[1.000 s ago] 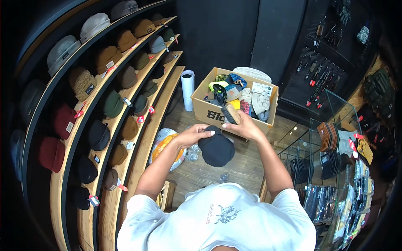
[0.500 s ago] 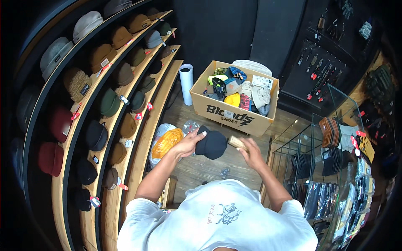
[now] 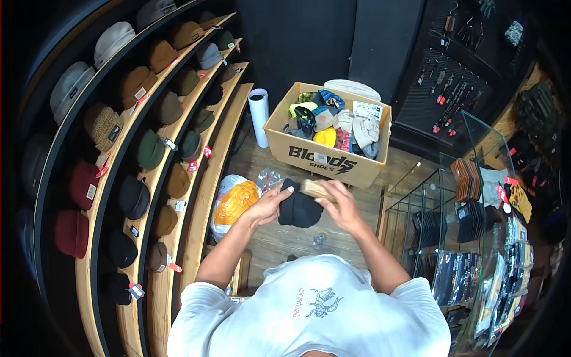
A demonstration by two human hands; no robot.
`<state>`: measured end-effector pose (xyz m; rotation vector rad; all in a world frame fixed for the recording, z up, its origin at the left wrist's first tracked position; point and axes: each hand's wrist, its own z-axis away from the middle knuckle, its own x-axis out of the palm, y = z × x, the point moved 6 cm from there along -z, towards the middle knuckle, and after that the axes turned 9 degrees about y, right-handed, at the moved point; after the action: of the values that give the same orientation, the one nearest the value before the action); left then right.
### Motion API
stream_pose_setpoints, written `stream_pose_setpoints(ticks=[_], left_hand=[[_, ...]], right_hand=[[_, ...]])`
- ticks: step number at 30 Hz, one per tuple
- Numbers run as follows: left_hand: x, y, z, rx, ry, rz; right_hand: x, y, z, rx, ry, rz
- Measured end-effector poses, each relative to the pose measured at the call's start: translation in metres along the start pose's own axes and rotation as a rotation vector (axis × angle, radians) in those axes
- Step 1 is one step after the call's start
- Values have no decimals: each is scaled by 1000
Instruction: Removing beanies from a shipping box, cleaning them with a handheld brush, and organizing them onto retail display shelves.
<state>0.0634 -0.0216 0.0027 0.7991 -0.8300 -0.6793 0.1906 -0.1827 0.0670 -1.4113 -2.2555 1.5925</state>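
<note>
A black cap (image 3: 301, 211) is held up in front of me by my left hand (image 3: 266, 206), which is closed on its left side with the thumb on top. My right hand (image 3: 343, 208) grips a light wooden brush (image 3: 316, 189) from the right. The brush lies over the cap's upper right part and seems to touch it; its bristles are hidden from this angle. Below and beyond the cap, a plastic bag with orange contents (image 3: 237, 202) rests on the floor beside crumpled clear plastic (image 3: 269, 178).
An open cardboard box (image 3: 324, 160) full of caps and hats stands ahead. Curved wooden shelves (image 3: 229, 128) with beanies and caps rise on my left. A white roll (image 3: 259, 119) stands beside them. At right is a glass display case (image 3: 443, 196) with wallets and packaged goods.
My right hand has moved left with the brush, from beside the cap to over its upper right part. The left hand keeps its hold on the cap.
</note>
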Motion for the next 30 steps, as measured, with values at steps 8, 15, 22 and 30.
stream_pose_setpoints(ticks=[8,15,22,30], left_hand=[[-28,1,0,56,36,70],[-13,7,6,105,-31,94],[-18,0,11,101,4,72],[-17,9,7,130,13,75]], right_hand=[[-14,72,35,172,-34,83],[25,21,3,-55,-45,4],[1,20,4,5,3,-23],[-11,93,31,100,-23,90]])
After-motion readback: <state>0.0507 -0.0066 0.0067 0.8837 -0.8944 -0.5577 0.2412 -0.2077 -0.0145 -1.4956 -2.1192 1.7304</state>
